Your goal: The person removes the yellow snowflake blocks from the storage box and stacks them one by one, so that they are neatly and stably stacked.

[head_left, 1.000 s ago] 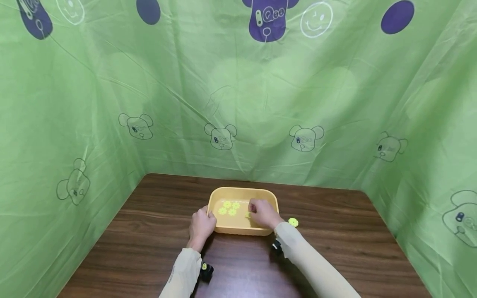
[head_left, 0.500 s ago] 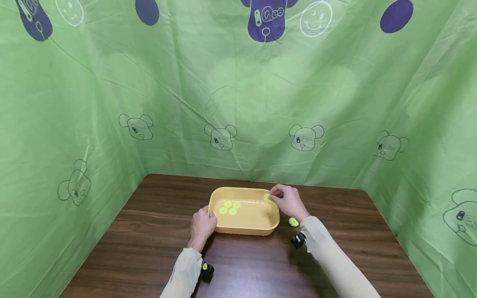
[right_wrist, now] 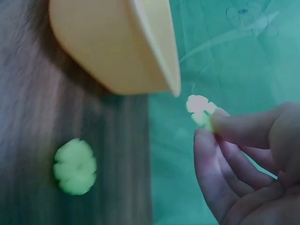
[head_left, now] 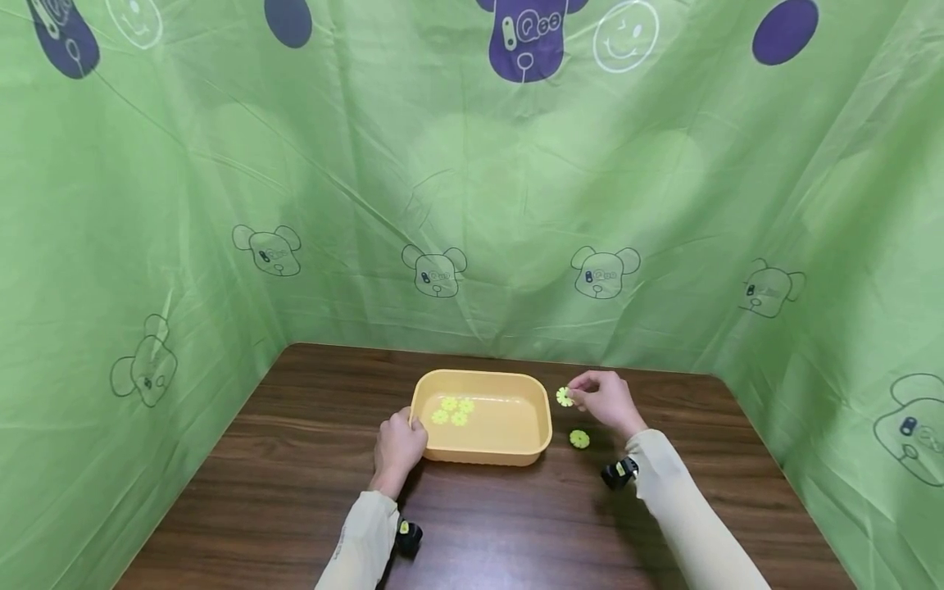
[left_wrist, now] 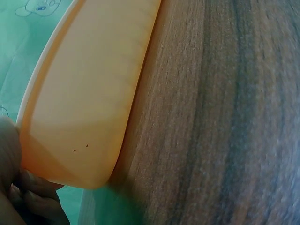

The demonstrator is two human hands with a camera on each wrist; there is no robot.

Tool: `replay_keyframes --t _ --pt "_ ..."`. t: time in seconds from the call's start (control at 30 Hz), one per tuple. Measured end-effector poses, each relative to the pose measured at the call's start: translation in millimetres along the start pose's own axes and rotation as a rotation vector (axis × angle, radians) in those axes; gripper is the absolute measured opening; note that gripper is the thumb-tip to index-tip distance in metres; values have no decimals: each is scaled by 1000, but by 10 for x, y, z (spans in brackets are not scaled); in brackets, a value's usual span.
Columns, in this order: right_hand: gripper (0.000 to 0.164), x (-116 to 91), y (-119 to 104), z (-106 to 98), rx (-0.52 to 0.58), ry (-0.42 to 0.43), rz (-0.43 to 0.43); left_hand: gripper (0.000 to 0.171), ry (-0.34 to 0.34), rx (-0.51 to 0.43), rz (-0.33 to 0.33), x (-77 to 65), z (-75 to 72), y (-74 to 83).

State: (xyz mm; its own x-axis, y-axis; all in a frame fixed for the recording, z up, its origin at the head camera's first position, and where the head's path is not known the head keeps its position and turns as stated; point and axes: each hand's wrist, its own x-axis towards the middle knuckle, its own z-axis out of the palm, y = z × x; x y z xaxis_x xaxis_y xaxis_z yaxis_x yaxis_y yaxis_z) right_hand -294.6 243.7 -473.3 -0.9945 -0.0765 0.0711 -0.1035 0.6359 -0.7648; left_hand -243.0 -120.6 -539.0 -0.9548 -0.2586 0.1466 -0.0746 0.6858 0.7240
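Note:
A pale yellow, rounded rectangular plastic tray [head_left: 509, 451] stands on the table. My left hand [head_left: 399, 447] grips its left rim, thumb on the wall; in the left wrist view, curled fingers [left_wrist: 40, 199] show at the tray's corner. To the right of the tray, my right hand [head_left: 606, 400] pinches a yellow-green flower-shaped piece [head_left: 565, 397] between thumb and fingers, held above the table. Another such flower [head_left: 579, 439] lies on the wood below that hand, its scalloped outline plain in the right wrist view. Several similar flowers [head_left: 452, 411] sit grouped inside the tray's left half.
The dark wood-grain table [head_left: 472, 524] carries the tray near its far middle. A green printed cloth [head_left: 516, 311] hangs behind the table and along both sides. Each wrist wears a small black camera, such as the right one [head_left: 618, 473].
My right hand has lifted a flower from the tray's right part and carried it out over the right rim. The left hand keeps its grip, and the tray stays put.

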Motion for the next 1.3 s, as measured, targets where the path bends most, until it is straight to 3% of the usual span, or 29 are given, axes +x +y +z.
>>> replay_keyframes --t 0.2,0.37,0.73,1.0,1.3 --pt "7 -68 258 50 41 -101 101 24 2 -7 -2 -9 -10 1" --pt "5 -140 339 62 1 -138 104 23 7 -5 -1 -4 -23 6" --pt "4 -202 437 77 -62 -149 82 22 17 -1 -12 -17 -20 21" --pt "5 -200 504 91 -187 -128 45 24 17 0 -4 -22 -17 27" --pt "4 -225 549 127 -196 -126 66 23 10 4 -8 -23 -3 28"
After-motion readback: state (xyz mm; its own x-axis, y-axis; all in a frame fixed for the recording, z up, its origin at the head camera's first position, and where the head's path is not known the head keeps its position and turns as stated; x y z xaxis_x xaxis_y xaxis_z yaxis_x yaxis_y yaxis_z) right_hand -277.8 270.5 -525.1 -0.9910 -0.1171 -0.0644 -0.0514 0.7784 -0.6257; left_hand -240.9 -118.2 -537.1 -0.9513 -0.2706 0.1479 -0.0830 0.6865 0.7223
